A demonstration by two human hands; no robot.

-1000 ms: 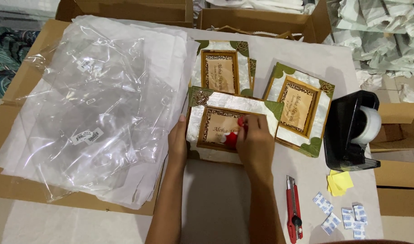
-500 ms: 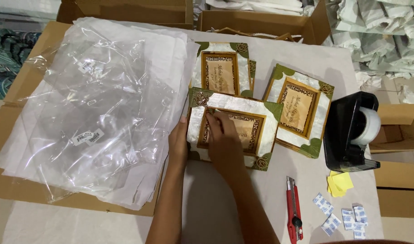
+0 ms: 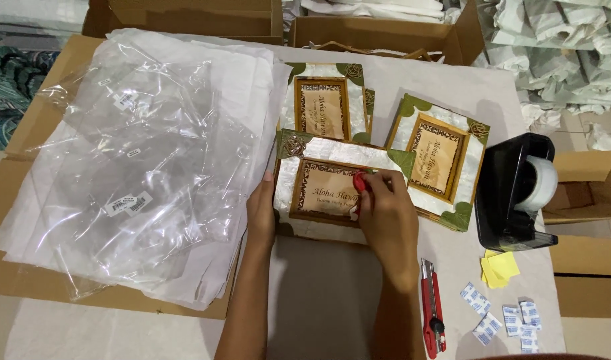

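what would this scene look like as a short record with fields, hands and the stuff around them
left hand: flat on the left edge of the near picture frame
right hand: on the frame's front, fingertips pinching a small red thing
other frames: one behind, one to the right
clear plastic bags: heaped on white paper, left
tape dispenser: black, far right
box cutter: red, by the right forearm
yellow sticky notes: near dispenser
small white packets: bottom right

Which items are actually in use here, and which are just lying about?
In use:
left hand
right hand
white shell-inlaid picture frame
small red round object

Lying about:
red utility knife
black tape dispenser
clear plastic bags
yellow sticky notes
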